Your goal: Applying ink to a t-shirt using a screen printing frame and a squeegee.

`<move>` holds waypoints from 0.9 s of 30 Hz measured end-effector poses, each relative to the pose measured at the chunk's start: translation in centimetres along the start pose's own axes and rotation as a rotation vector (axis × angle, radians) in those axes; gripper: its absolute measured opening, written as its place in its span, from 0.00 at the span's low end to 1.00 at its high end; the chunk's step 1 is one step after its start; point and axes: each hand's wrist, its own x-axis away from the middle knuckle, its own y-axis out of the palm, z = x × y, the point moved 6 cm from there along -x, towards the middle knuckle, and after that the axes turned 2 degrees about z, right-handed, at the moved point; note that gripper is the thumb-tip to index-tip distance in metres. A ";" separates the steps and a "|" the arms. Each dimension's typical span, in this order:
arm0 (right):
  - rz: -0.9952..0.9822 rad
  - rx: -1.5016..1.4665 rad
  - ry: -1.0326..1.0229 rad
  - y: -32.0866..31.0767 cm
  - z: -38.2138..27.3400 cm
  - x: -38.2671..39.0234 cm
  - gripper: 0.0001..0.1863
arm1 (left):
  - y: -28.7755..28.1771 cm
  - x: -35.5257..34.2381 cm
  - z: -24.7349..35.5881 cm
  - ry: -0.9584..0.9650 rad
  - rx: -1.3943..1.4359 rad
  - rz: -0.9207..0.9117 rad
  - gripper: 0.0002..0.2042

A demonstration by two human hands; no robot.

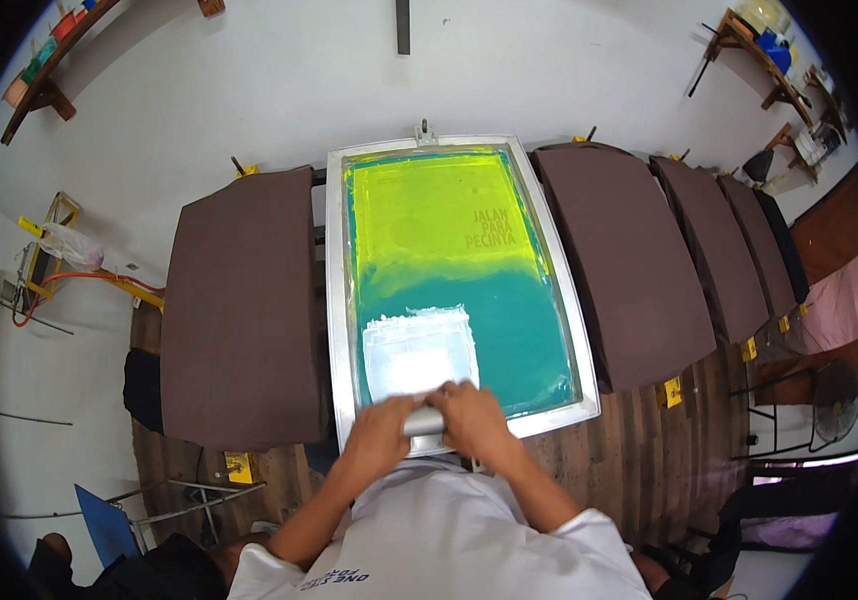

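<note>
Both hands grip a grey squeegee (424,420) at the near end of a silk-screen frame (574,300). My left hand (381,428) closes round its left end, and my right hand (473,420) round its right end, thumbs toward the middle. Just beyond the squeegee, a squarish patch of white ink (414,350) covers the near left of the mesh, with a ragged far edge. The mesh is yellow-green at the far half, with small lettering at its right, and teal (524,350) nearer me. The squeegee's blade is hidden.
Brown fabric covers boards on the left (244,310) and right (624,270), with more boards farther right. A metal clamp (424,132) sits at the frame's far end. Wall shelves (54,65) hold coloured containers. A fan (835,415) stands at the right, a blue panel (107,527) lower left.
</note>
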 end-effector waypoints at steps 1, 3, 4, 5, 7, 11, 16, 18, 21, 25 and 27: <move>0.062 0.009 -0.021 -0.9 0.3 -1.4 0.22 | -0.9 -1.2 0.2 0.103 -0.017 0.101 0.24; 0.123 0.011 -0.044 -1.9 1.3 -4.3 0.15 | -1.8 -3.8 -0.9 0.058 -0.059 0.131 0.22; 0.114 0.024 -0.010 -2.3 1.6 -5.6 0.14 | -1.9 -5.0 -1.9 0.033 -0.059 0.154 0.21; 0.137 0.037 -0.005 -2.6 1.8 -6.6 0.14 | -2.1 -6.1 -2.5 0.061 -0.030 0.170 0.21; 0.102 0.038 0.033 -1.9 2.7 -7.9 0.16 | -2.0 -7.4 -3.0 -0.024 -0.021 0.096 0.22; 0.171 0.005 0.008 -0.2 2.1 -4.9 0.23 | -0.2 -4.3 -3.1 0.103 -0.014 0.206 0.23; 0.158 -0.017 -0.013 2.2 0.2 1.3 0.27 | 1.6 1.6 -0.1 0.077 -0.090 0.078 0.28; 0.116 -0.002 -0.008 2.4 -0.4 2.7 0.27 | 1.9 3.1 0.2 0.066 -0.101 0.059 0.28; 0.016 -0.008 -0.020 1.0 -0.8 1.9 0.25 | 0.9 2.3 0.3 0.035 0.001 0.017 0.27; 0.100 0.039 -0.042 -1.8 0.0 -2.7 0.18 | -1.4 -2.3 -0.7 0.073 -0.071 0.131 0.21; 0.123 0.056 -0.019 -2.2 1.3 -5.5 0.18 | -2.1 -4.8 -1.9 0.091 -0.080 0.165 0.21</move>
